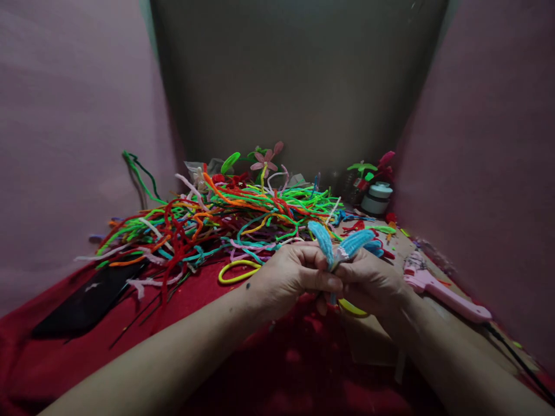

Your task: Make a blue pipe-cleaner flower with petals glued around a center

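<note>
Between my two hands is a flower of light-blue pipe cleaner (358,242), with petals standing up on both sides and a pale pinkish centre. My left hand (288,276) pinches its base with thumb and fingers. Pressed close against it, my right hand (373,283) grips the same base from the other side. The fingertips hide most of the lower part. A yellow loop (237,273) lies by my left wrist, and another yellow curved piece (353,309) shows under my right hand; I cannot tell whether they belong together.
A tangled heap of coloured pipe cleaners (277,202) fills the back. To the right, a pink glue gun (446,292) with a black cord lies on cardboard. A lidded jar (377,199) stands behind. At left is a black phone-like slab (87,303) on the red cloth (208,358). Walls flank both sides.
</note>
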Demonstrator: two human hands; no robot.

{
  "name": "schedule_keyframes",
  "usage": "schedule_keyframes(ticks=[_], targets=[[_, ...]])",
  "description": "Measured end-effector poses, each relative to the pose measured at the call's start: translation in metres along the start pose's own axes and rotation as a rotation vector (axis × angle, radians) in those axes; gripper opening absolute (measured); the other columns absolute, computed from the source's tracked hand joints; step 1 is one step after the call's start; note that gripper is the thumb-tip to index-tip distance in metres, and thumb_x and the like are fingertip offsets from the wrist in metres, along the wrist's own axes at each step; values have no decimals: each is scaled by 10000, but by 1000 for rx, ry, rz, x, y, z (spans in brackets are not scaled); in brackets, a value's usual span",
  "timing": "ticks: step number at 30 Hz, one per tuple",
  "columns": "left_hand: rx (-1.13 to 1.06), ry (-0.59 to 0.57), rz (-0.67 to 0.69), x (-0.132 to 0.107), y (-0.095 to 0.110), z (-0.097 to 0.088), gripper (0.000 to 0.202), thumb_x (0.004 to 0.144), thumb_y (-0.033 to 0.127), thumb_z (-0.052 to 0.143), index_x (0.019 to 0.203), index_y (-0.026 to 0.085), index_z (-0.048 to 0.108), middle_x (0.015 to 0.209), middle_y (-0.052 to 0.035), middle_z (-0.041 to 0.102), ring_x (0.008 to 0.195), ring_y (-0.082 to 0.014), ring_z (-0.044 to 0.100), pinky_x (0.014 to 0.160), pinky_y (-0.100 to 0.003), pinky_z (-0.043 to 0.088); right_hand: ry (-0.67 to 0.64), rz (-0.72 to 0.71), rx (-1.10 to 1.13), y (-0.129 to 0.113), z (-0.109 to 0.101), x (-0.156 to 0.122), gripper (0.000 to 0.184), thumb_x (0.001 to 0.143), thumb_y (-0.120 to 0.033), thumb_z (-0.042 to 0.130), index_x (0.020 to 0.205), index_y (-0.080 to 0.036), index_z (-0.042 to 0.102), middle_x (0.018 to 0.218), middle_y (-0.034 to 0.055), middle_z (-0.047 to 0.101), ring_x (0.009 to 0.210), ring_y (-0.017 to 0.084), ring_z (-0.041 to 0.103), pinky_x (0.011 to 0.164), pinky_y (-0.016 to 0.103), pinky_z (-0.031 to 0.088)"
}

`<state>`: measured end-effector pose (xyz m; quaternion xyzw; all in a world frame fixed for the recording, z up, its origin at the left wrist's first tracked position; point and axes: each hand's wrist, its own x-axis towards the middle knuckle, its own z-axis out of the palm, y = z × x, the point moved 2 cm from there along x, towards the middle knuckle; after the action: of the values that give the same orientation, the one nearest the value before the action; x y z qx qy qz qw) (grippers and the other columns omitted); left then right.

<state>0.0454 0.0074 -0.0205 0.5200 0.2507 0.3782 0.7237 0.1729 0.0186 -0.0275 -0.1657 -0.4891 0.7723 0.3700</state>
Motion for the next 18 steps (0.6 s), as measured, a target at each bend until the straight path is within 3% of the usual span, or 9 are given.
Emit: schedule_keyframes(ticks=[7, 11, 14, 18], targets=[[7, 57, 76, -1, 1, 2, 149, 606, 164, 731, 595, 96, 598, 589, -8, 602, 486, -94, 559, 467, -209, 474, 41, -30, 27, 2, -2, 1, 135, 613, -234, 768, 629, -131, 683, 536, 2, 588, 429, 102, 528, 442, 248, 486], [-3, 72, 75, -1, -3, 2, 130, 637, 171, 707, 642, 89, 606, 642, -36, 628, 478, -91, 550, 444, -206, 465, 67, -8, 46, 2, -4, 2, 188, 595, -247, 781, 721, -131, 704, 477, -26, 535, 400, 80, 497, 402, 199, 434], [-69, 55, 45, -1, -7, 5, 127, 659, 175, 688, 692, 87, 602, 678, -58, 645, 490, -101, 567, 407, -188, 455, 101, 14, 49, 1, -5, 0, 184, 595, -260, 779, 682, -115, 704, 395, -54, 443, 366, 62, 442, 397, 194, 422], [-185, 63, 25, -2, -8, 11, 140, 675, 166, 676, 739, 99, 570, 668, -66, 645, 553, -131, 613, 417, -187, 487, 149, 22, 81, -1, -3, -2, 179, 575, -220, 780, 698, -110, 712, 380, -74, 400, 329, 6, 303, 331, 132, 319]])
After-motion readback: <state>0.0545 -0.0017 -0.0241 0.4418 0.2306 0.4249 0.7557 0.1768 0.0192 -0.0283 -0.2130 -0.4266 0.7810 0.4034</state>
